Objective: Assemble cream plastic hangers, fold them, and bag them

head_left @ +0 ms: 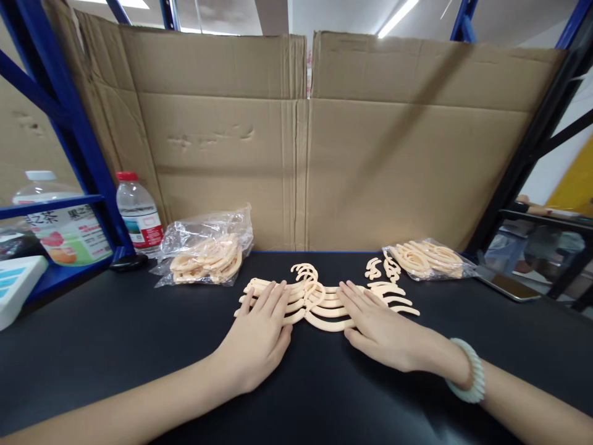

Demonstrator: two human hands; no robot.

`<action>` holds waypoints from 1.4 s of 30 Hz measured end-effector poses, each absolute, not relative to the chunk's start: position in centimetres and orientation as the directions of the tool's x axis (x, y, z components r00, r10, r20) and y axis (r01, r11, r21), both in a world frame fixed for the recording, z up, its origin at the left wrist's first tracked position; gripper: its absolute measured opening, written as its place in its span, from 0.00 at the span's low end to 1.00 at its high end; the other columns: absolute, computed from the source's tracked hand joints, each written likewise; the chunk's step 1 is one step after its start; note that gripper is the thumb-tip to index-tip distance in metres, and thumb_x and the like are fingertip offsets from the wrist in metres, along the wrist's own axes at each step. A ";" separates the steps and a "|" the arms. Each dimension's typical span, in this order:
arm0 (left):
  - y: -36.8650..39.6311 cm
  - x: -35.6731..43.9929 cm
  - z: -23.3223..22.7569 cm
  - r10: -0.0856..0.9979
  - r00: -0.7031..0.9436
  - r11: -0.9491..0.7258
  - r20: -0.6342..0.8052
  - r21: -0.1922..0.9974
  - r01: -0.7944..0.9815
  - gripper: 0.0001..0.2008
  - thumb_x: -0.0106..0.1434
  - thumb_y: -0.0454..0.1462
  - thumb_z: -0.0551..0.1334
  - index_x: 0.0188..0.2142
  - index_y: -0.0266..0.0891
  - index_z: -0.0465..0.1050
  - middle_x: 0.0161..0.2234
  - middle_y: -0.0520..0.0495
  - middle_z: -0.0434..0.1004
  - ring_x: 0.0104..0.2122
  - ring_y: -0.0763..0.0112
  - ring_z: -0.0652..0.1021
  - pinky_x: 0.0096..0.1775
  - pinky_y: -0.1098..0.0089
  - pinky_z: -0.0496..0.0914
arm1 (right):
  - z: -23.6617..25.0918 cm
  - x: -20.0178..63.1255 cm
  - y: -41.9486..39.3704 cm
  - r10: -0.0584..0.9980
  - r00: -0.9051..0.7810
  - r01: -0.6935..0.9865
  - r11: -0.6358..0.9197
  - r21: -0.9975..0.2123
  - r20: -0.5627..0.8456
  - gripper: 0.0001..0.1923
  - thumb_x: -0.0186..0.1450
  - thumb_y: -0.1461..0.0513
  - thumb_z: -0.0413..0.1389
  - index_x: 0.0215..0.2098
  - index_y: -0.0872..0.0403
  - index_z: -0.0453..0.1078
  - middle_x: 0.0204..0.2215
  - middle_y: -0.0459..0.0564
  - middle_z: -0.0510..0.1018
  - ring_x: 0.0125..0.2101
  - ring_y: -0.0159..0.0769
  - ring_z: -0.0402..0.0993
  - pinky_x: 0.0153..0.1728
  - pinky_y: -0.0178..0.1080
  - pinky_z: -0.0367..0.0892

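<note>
Several beige plastic clothes hangers (328, 312) lie side by side on the black table, their curved hooks (306, 272) bunched at the middle. My left hand (259, 330) rests flat across the left arms of the hangers, fingers stretched out. Across the right arms lies my right hand (377, 327), also flat with its fingers extended. Both palms hide part of the hangers. Just past my right fingers are loose curved hanger arms (402, 301). Behind them sit two small piles of hooks (391, 267).
A clear bag of beige hanger parts (208, 256) stands at back left, another bag (426, 258) at back right. A red-capped bottle (138, 213) is by the blue frame. A phone (509, 285) lies at the right edge. Cardboard (222, 142) walls the back.
</note>
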State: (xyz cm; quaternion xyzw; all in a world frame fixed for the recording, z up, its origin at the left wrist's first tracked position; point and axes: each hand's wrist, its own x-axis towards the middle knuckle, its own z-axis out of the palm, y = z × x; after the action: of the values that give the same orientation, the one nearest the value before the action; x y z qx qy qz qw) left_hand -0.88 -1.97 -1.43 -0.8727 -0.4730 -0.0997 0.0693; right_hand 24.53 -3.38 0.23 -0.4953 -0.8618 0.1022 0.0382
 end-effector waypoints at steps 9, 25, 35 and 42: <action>-0.6 -1.2 -2.0 0.822 0.529 -0.544 0.211 0.016 0.839 0.29 0.67 0.43 0.46 0.65 0.35 0.52 0.65 0.37 0.50 0.64 0.51 0.53 0.60 0.42 0.48 | -1.1 24.9 -2.0 0.841 -0.533 0.819 0.540 -0.197 0.089 0.32 0.69 0.58 0.41 0.68 0.61 0.42 0.67 0.59 0.42 0.66 0.49 0.36 0.64 0.56 0.41; -0.2 0.2 -1.1 0.881 0.458 -0.465 0.115 0.039 0.885 0.30 0.67 0.44 0.44 0.65 0.32 0.50 0.66 0.37 0.46 0.65 0.52 0.50 0.60 0.42 0.45 | -1.5 25.7 0.0 0.824 -0.560 0.813 0.567 -0.131 0.089 0.32 0.68 0.59 0.39 0.67 0.67 0.44 0.66 0.63 0.43 0.66 0.48 0.37 0.64 0.54 0.41; 1.1 -0.5 -0.9 0.869 0.495 -0.495 0.028 0.090 0.864 0.32 0.68 0.47 0.42 0.67 0.32 0.43 0.67 0.42 0.40 0.66 0.58 0.45 0.63 0.50 0.43 | -1.7 26.1 0.7 0.829 -0.552 0.822 0.558 -0.110 0.086 0.32 0.69 0.58 0.37 0.67 0.66 0.44 0.67 0.62 0.44 0.66 0.46 0.37 0.64 0.53 0.42; 1.0 -0.3 -1.0 0.870 0.491 -0.493 0.053 0.047 0.869 0.32 0.69 0.47 0.41 0.67 0.33 0.44 0.67 0.41 0.41 0.66 0.58 0.46 0.63 0.50 0.42 | -1.6 28.2 2.1 0.783 -0.575 0.770 0.616 -0.166 0.236 0.29 0.70 0.57 0.39 0.67 0.58 0.48 0.66 0.56 0.51 0.65 0.43 0.46 0.63 0.50 0.49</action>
State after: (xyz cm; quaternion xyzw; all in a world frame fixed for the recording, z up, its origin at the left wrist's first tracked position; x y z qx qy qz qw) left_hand -0.32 0.97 -0.98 -0.8634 -0.5032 -0.0349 -0.0070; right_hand 28.19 2.12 -1.62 -0.4377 -0.8872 0.0223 0.1441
